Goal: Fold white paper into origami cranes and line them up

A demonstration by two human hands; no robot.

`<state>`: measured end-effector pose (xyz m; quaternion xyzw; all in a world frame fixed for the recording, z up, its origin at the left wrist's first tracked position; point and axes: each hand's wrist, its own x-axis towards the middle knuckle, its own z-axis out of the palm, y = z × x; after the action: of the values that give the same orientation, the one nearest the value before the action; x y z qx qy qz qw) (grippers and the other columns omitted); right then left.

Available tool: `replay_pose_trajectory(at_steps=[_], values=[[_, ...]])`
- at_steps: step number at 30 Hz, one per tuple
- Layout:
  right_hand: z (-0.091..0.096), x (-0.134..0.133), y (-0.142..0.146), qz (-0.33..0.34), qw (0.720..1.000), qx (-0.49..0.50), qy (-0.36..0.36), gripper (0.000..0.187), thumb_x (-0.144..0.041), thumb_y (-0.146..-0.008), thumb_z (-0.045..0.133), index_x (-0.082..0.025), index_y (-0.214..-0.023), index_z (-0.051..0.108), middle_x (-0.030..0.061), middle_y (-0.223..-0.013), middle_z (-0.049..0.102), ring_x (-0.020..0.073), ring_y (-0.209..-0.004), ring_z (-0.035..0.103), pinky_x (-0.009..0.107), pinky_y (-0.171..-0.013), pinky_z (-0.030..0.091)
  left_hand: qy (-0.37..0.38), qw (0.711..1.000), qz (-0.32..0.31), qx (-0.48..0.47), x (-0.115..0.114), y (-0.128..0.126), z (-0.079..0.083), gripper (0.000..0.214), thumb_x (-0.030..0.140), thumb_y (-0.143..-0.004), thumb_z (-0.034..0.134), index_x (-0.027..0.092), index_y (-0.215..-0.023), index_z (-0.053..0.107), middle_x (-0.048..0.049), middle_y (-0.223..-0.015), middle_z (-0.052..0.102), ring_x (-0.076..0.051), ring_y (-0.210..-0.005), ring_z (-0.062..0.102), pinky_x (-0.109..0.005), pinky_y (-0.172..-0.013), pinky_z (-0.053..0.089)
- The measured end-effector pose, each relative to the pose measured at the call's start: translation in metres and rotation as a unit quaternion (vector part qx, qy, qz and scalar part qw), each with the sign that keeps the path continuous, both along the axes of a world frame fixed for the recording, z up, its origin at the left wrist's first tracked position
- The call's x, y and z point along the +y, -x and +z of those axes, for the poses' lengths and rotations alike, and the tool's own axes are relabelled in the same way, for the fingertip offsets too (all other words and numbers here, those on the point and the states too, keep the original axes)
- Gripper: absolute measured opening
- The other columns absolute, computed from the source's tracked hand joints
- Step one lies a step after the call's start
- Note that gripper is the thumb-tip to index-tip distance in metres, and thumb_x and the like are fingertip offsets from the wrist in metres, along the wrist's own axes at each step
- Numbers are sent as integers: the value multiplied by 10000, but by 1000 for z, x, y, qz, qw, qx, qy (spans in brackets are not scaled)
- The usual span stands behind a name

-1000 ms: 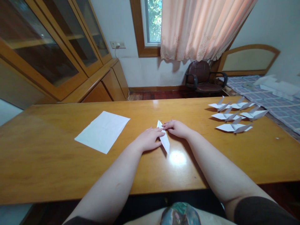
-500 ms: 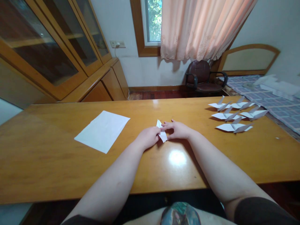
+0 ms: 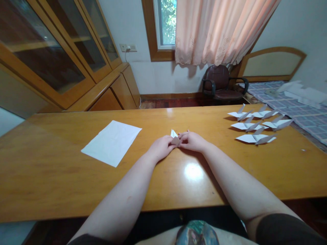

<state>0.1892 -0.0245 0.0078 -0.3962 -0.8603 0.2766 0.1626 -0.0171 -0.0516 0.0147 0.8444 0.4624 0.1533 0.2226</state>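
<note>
A small folded white paper piece lies on the wooden table in front of me. My left hand pinches its left side with fingers closed. My right hand presses and grips its right side, fingers curled together. Only the pointed top of the paper shows between the two hands; the remainder is hidden under my fingers.
A flat white sheet lies to the left of my hands. Several finished folded paper birds sit at the table's right. Behind the table are a dark office chair, wooden cabinets and a bed.
The long lower point of the paper has been folded up; the piece is now much shorter, and both hands have closed together over it.
</note>
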Motion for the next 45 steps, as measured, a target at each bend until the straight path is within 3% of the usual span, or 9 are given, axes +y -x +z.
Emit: replay_pose_trajectory(at_steps=[3, 7, 15, 20, 25, 29, 37, 40, 45], values=[[0, -1, -2, 14, 1000, -10, -7, 104, -187, -725, 662, -260, -734, 736, 12, -1091, 701, 233, -1080, 624, 508, -1114, 254, 4, 1000, -10, 16, -2, 2, 2, 115, 260, -824, 573, 222, -845, 679, -38, -1024, 667, -187, -919, 624, -295, -827, 478], [-2, -2, -3, 33, 999, -22, -30, 141, -159, -726, 647, -261, -759, 738, 17, -1082, 695, 228, -1046, 636, 495, -1098, 283, 9, 999, -28, 16, -4, 4, 4, 98, 200, -781, 583, 233, -837, 656, -18, -1016, 659, -180, -898, 625, -286, -804, 482], [-12, 6, 1, 10, 992, 0, -123, 162, -145, -783, 621, -223, -831, 754, 61, -979, 722, 190, -909, 665, 353, -935, 441, -5, 999, 35, 8, 3, 1, -8, 106, 179, -811, 551, 223, -840, 643, -39, -1049, 653, -199, -962, 621, -315, -868, 479], [-3, 5, -6, 76, 994, -16, -73, 147, -211, -764, 649, -238, -832, 775, 37, -1025, 726, 188, -882, 673, 275, -813, 486, -9, 999, -13, 30, -1, -1, -1, 101, 273, -819, 592, 223, -905, 607, -46, -1050, 640, -218, -947, 613, -338, -848, 483], [-3, 6, -12, 76, 996, -28, -39, 207, -169, -734, 639, -261, -853, 782, 18, -1134, 707, 213, -1047, 650, 288, -914, 465, 15, 998, -64, 1, -4, 3, 2, 108, 261, -824, 584, 229, -924, 609, -48, -1161, 618, -223, -1047, 588, -347, -914, 470], [-6, 6, -11, 70, 996, -34, -44, 197, -166, -720, 650, -270, -825, 781, 9, -1141, 705, 214, -1023, 660, 299, -903, 471, 24, 997, -69, -22, -1, 5, -2, 87, 233, -836, 562, 229, -892, 628, -35, -1203, 618, -213, -1077, 580, -337, -925, 467], [-2, 2, -6, 47, 997, 1, -61, 172, -265, -811, 633, -276, -919, 767, 20, -1035, 731, 192, -949, 663, 274, -806, 472, 40, 998, -12, -37, 1, 0, -1, 162, 289, -871, 527, 222, -856, 674, -29, -961, 691, -195, -881, 628, -309, -816, 490], [-2, 2, -3, 31, 998, 0, -52, 161, -293, -840, 617, -251, -896, 762, 31, -1003, 722, 170, -865, 656, 257, -746, 463, 38, 998, 9, -43, 2, -2, -5, 177, 306, -874, 534, 225, -889, 690, -39, -1044, 691, -205, -962, 626, -326, -876, 485], [-10, 6, 3, -22, 999, 2, -35, 185, -299, -842, 622, -168, -766, 729, 77, -946, 677, 163, -816, 621, 265, -750, 461, 1, 996, 86, -27, 7, -6, -16, 204, 312, -854, 564, 179, -781, 700, -91, -1262, 605, -234, -1102, 593, -356, -985, 451]])
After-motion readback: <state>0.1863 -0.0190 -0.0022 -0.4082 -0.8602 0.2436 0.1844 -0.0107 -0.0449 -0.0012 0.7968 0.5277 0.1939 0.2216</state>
